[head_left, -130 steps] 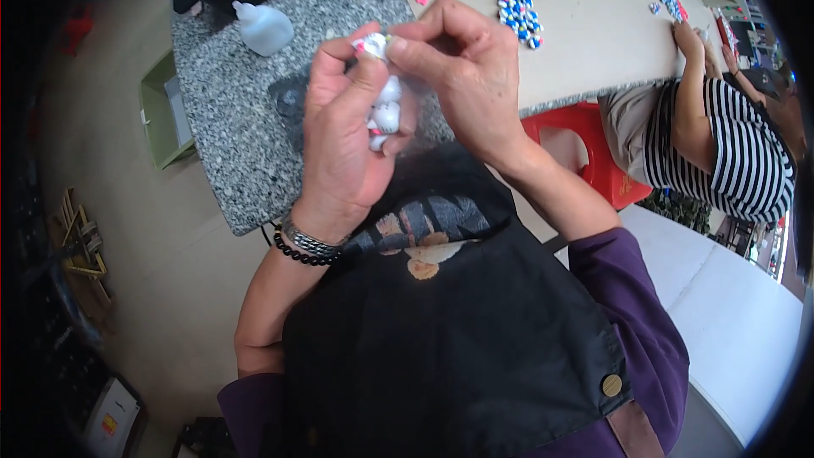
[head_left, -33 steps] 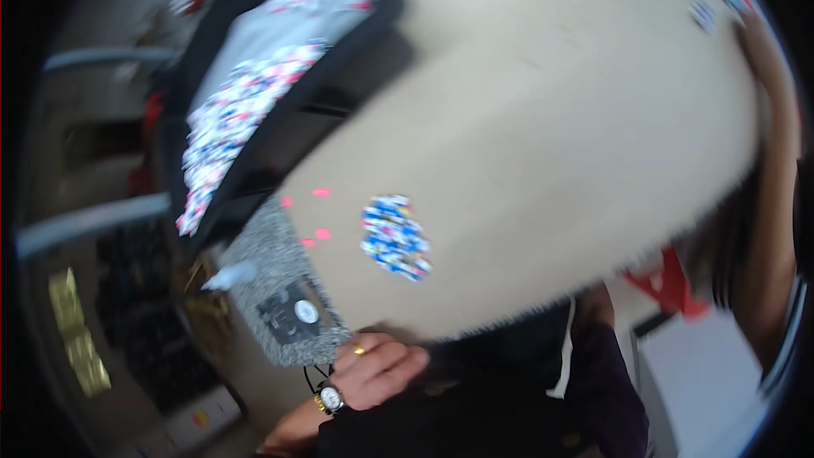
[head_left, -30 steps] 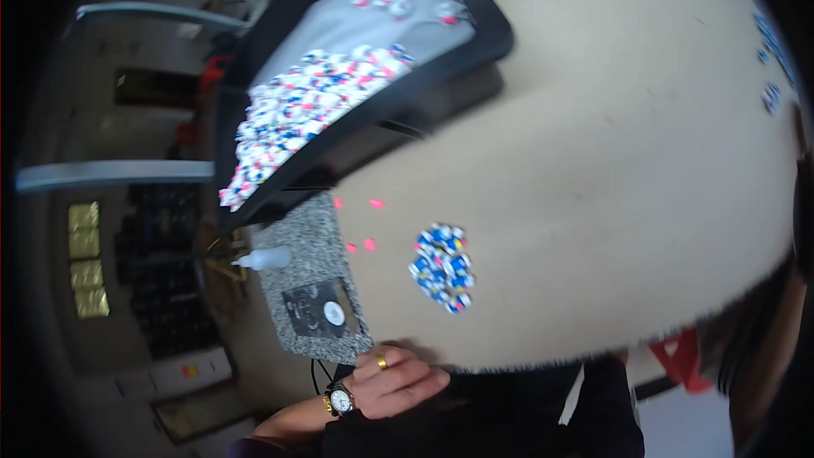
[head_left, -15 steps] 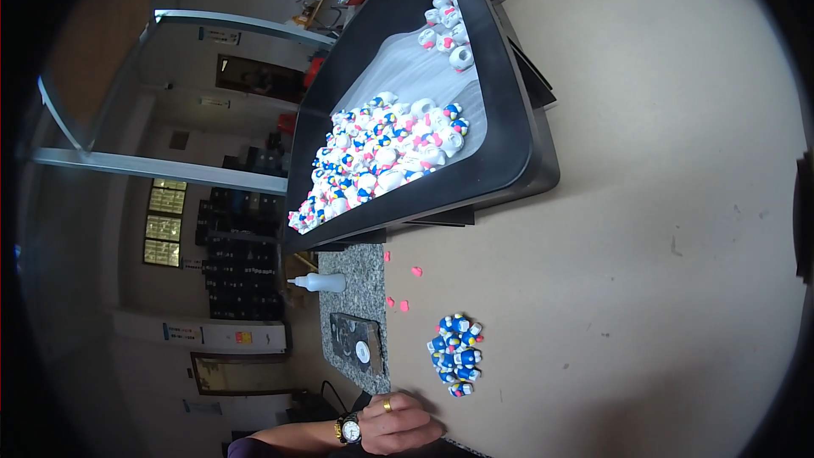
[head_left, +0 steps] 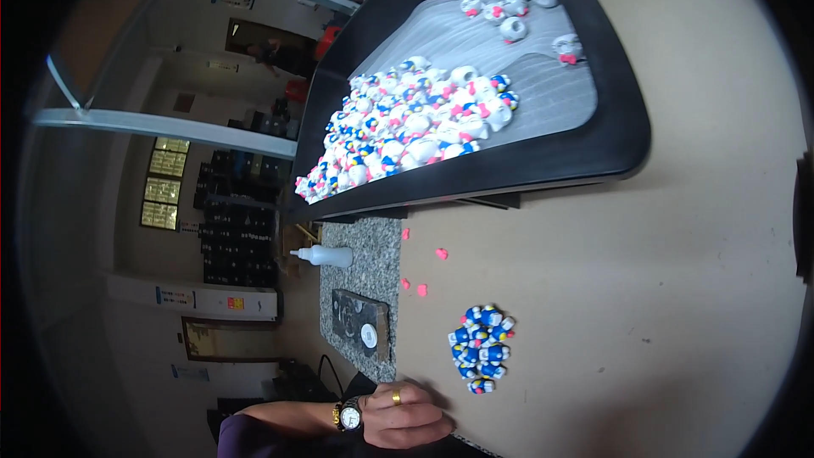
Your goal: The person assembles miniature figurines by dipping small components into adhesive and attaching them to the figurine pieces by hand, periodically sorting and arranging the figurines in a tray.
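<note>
My left hand (head_left: 405, 416) rests at the lower edge of the table, its fingers curled in and its palm turned out of sight. Whatever it may hold is hidden. It wears a gold ring, and a watch (head_left: 348, 416) with a gold bracelet sits at the wrist. My right hand is not in view. Just beyond the left hand lies a tight cluster of small blue-and-white figures (head_left: 482, 348) with yellow and pink bits. Several loose pink bow-shaped pieces (head_left: 441, 254) are scattered farther up. A large black tray (head_left: 623, 140) holds a heap of similar small parts (head_left: 407, 123).
White hollow pieces with pink bows (head_left: 513, 30) lie apart in the tray's far end. A speckled stone slab (head_left: 373, 246) at the left carries a pale squeeze bottle (head_left: 326, 256) and a dark flat block (head_left: 360, 322). Behind, a person (head_left: 287, 55) is in the room.
The view has shifted, so the tray looks larger and farther right, with more white pieces showing inside. My left hand stays closed at the table edge. The figures and pink pieces keep their layout.
</note>
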Motion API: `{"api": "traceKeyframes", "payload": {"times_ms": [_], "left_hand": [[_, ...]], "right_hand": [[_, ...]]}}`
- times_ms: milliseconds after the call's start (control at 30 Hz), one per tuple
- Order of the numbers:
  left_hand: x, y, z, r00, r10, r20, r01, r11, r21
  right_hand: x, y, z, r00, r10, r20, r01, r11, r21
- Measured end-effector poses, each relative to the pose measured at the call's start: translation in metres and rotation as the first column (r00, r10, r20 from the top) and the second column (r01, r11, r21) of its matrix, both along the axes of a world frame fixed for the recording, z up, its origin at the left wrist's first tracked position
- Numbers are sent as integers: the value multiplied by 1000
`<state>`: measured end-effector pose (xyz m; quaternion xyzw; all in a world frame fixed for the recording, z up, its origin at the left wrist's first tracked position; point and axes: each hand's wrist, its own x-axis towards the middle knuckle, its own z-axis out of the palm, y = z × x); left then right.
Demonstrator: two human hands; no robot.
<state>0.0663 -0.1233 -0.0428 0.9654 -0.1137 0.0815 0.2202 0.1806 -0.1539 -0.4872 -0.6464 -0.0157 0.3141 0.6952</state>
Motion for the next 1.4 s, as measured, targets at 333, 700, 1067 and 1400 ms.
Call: {"api": "traceKeyframes", "payload": {"times_ms": [333, 700, 1067, 1400], "left_hand": [[4, 3, -3, 999, -23, 32, 25, 998, -59], [2, -6, 0, 999, 35, -9, -36, 999, -13], [10, 0, -10, 984, 105, 147, -81, 983, -163], [1, -1, -6, 978, 150, 146, -76, 904, -421]], "right_hand": [[-4, -47, -22, 969, -139, -202, 158, 985, 76], [-23, -112, -66, 833, -297, -466, 381, 920, 94], [-23, -236, -63, 684, -473, -555, 608, 790, 76], [-54, -389, -18, 819, -481, -313, 526, 847, 77]]}}
